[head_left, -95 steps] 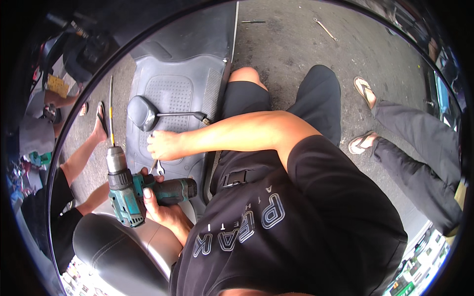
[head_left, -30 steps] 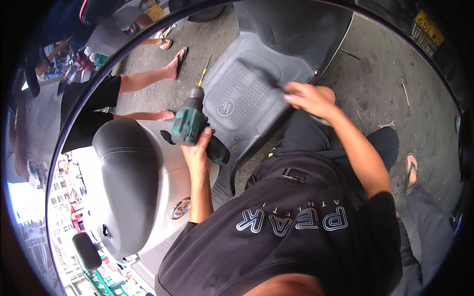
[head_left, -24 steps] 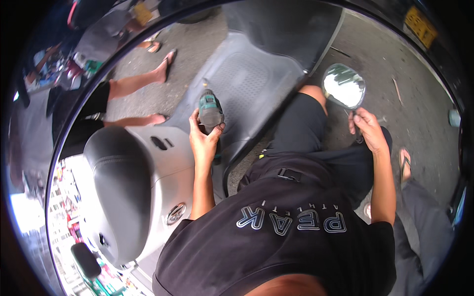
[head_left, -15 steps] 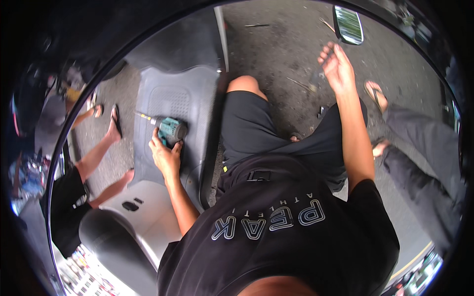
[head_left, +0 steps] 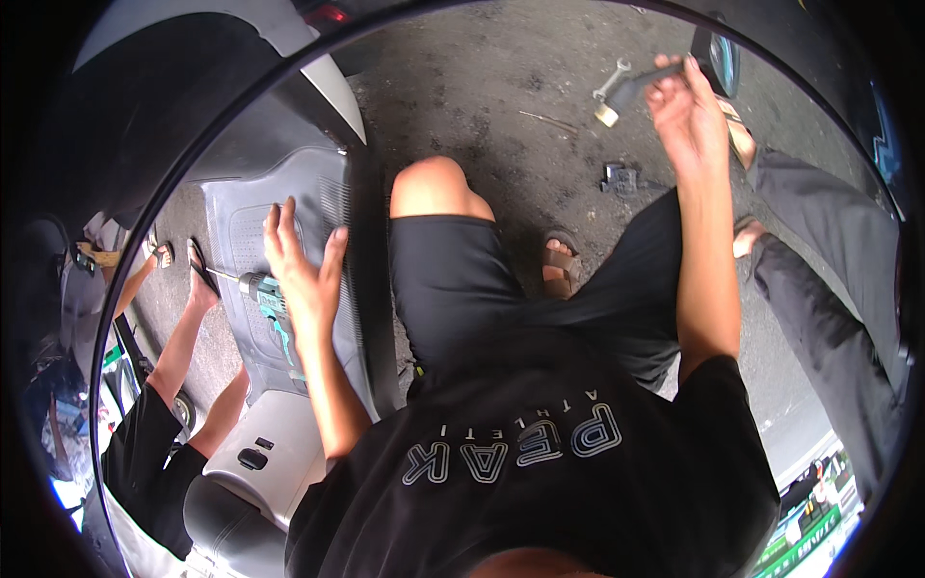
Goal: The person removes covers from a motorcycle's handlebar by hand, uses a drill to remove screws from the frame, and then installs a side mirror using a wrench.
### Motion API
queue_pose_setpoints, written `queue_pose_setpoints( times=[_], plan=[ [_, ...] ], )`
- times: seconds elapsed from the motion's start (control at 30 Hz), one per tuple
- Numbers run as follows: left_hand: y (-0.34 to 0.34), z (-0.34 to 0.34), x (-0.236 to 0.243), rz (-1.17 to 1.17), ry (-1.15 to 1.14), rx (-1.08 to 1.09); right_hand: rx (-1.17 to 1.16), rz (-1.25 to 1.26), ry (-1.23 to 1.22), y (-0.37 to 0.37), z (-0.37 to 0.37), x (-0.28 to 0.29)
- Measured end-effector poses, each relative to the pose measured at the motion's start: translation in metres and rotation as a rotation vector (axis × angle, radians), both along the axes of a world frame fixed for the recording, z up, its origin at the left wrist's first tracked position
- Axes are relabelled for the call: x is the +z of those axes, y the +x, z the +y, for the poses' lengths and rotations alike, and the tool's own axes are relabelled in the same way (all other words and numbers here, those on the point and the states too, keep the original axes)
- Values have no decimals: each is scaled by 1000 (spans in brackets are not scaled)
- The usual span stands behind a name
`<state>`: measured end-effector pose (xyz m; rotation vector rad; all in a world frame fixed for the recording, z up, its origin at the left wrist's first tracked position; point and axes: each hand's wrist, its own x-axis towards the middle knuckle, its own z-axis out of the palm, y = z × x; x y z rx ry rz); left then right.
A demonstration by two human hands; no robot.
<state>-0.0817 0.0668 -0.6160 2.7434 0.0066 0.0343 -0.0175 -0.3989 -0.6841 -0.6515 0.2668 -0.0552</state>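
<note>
My left hand (head_left: pixel 310 279) is open, fingers spread, over the scooter's grey footboard (head_left: pixel 332 207). Partly covered by that hand, a teal cordless drill (head_left: pixel 270 297) lies on the footboard, its thin bit pointing left. My right hand (head_left: pixel 689 125) is raised at the upper right, closed round the dark handle of what looks like a brush (head_left: pixel 631 90). Its pale blunt tip hangs over the ground, and motion blurs the middle. Close to that tip, a wrench (head_left: pixel 614 79) lies on the asphalt.
A thin rod-like tool (head_left: pixel 549 121) and a black part (head_left: pixel 621 180) lie on the ground. A mirror (head_left: pixel 725 65) is beyond my right hand. Another person's grey trouser legs (head_left: pixel 819 250) are at the right; someone's bare legs (head_left: pixel 183 342) are at the left beside the scooter seat (head_left: pixel 236 530).
My left hand has come off the drill and opened, and the drill now lies on the footboard. My right hand has shifted slightly rightward, still holding the brush. The whole view has moved.
</note>
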Motion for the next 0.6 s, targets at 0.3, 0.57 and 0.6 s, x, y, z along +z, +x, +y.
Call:
queue_pose_setpoints(
  times=[0.3, 0.57, 0.6],
  plan=[
    [11, 10, -63, -161, 201, -49, -21, 107, 63, -17, 7, 41],
    [13, 6, -61, -115, 209, -46, -6, 327, 173, -14, 43, 69],
    [11, 8, -62, -118, 217, -48, 24, 364, 180, -14, 55, 70]
  ],
)
